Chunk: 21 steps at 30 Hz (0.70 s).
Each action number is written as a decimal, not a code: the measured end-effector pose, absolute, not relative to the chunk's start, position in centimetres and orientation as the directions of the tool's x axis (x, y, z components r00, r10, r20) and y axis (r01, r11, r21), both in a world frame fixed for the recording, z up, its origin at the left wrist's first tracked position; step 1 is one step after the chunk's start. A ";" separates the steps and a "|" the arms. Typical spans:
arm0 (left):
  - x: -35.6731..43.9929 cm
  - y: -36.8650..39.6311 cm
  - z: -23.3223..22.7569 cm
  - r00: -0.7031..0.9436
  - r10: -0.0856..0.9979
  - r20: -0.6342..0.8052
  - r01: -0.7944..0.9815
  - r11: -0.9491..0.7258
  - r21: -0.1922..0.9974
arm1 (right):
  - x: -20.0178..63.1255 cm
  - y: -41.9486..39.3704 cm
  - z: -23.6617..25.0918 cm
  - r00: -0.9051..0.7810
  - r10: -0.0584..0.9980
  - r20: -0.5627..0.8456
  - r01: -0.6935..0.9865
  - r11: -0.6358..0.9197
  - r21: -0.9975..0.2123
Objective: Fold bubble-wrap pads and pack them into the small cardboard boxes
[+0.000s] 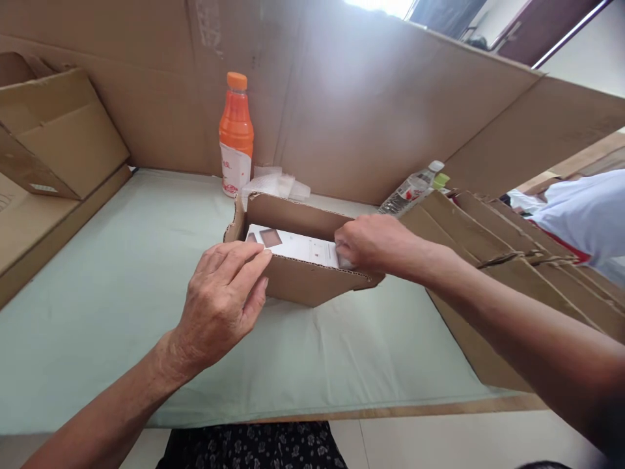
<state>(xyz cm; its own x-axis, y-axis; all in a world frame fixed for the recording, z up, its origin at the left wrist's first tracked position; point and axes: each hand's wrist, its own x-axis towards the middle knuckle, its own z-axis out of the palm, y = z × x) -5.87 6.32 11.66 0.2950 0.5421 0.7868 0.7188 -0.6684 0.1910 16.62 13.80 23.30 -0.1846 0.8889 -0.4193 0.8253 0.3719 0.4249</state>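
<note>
Green table (122,293), shallow brown cardboard tray (303,277)

Pale green table cover (122,286) fills the centre and lower left of the frame. Tall cardboard panels (351,98) stand behind it as a screen, with more cardboard (53,130) at upper left. Bright daylight from a window (381,5) at top centre; dark frame (541,26) and white wall (596,58) at upper right. Light floor (463,443) along the bottom right.
</note>
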 end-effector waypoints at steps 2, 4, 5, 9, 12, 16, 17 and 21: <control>-5.9 6.3 11.7 0.297 0.550 0.781 0.719 -0.667 0.197 | 16.7 14.1 23.1 -0.225 0.851 -0.474 0.844 0.413 0.341; -5.9 6.2 11.6 0.299 0.552 0.778 0.711 -0.673 0.204 | 17.3 14.0 23.2 -0.256 0.833 -0.491 0.871 0.419 0.256; -6.0 6.2 11.6 0.301 0.554 0.777 0.709 -0.674 0.206 | 17.8 13.9 23.3 -0.266 0.833 -0.485 0.884 0.412 0.221; -5.9 6.3 11.6 0.301 0.556 0.774 0.714 -0.670 0.204 | 20.0 13.0 23.5 -0.310 0.831 -0.462 0.927 0.372 0.048; -5.8 6.4 11.7 0.305 0.545 0.781 0.713 -0.674 0.192 | 20.3 12.6 22.9 -0.207 0.914 -0.349 0.942 0.283 0.180; -5.6 6.5 11.9 0.300 0.549 0.781 0.731 -0.658 0.182 | 19.2 12.7 21.8 -0.226 0.900 -0.373 0.893 0.344 0.289; -5.6 6.5 11.9 0.298 0.552 0.779 0.735 -0.653 0.182 | 19.0 12.7 21.7 -0.243 0.889 -0.387 0.889 0.364 0.278; -5.6 6.4 11.8 0.308 0.554 0.774 0.737 -0.653 0.174 | 19.0 12.7 21.3 -0.222 0.911 -0.346 0.890 0.335 0.311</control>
<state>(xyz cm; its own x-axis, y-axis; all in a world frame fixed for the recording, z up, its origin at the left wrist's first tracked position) -5.62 6.37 11.85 0.3077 0.5537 0.7738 0.7371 -0.6530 0.1742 18.99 12.71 21.32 -0.2225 0.9114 -0.3463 0.8895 0.3351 0.3105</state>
